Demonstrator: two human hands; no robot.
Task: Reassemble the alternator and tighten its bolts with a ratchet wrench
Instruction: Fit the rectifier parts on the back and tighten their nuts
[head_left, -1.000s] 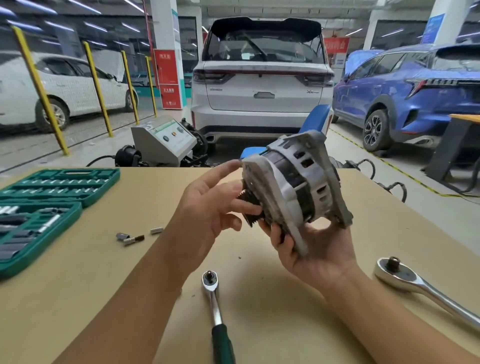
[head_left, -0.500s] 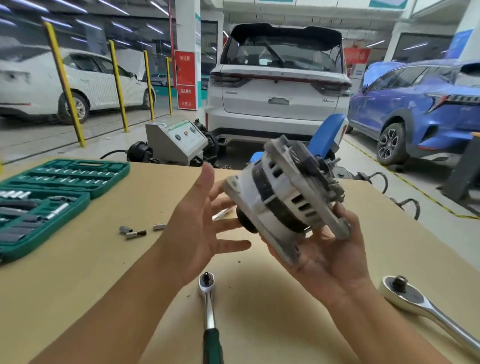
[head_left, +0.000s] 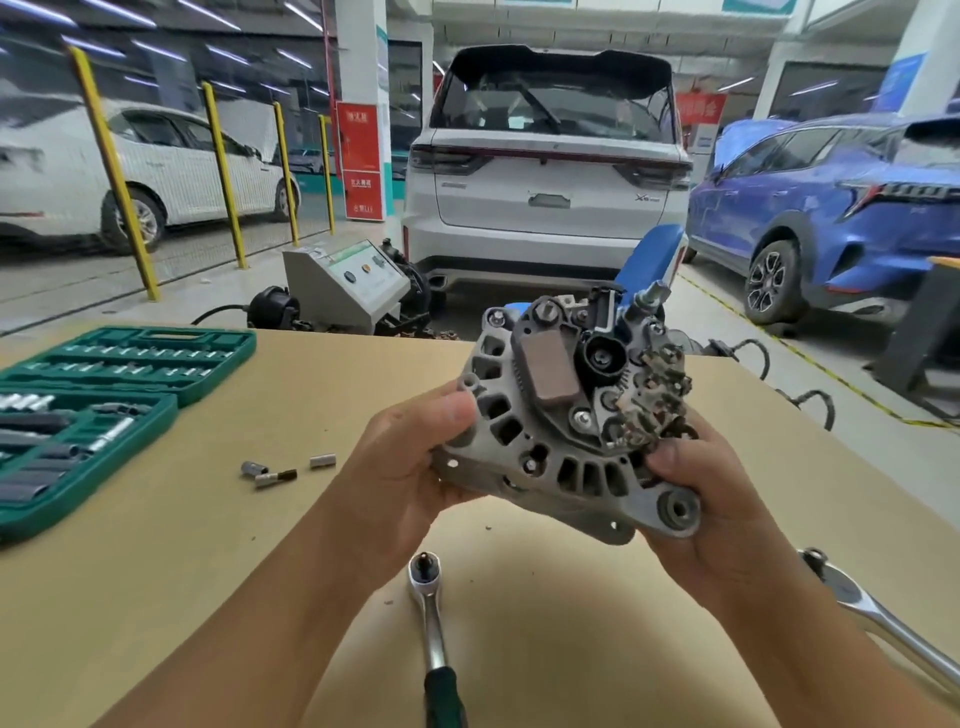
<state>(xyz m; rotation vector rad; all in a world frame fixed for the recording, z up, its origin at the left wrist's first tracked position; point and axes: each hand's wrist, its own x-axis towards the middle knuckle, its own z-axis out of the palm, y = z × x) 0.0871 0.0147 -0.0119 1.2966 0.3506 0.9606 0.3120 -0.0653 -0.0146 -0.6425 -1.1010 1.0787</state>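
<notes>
Above the tan table (head_left: 519, 649), both hands clamp the alternator (head_left: 576, 415) in the air, its rear side facing the camera: the left hand (head_left: 400, 467) grips its left edge with the thumb on the housing, and the right hand (head_left: 711, 499) curls around its lower right by the mounting ear. Below lies a green-handled ratchet wrench (head_left: 434, 623); a second, all-metal ratchet (head_left: 872, 618) rests at right. 3 small sockets (head_left: 283, 467) sit near the open green socket case (head_left: 98, 405).

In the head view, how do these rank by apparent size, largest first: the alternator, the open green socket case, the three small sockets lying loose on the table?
1. Green socket case
2. Alternator, though nearer the camera
3. Loose sockets, all about alike
</notes>
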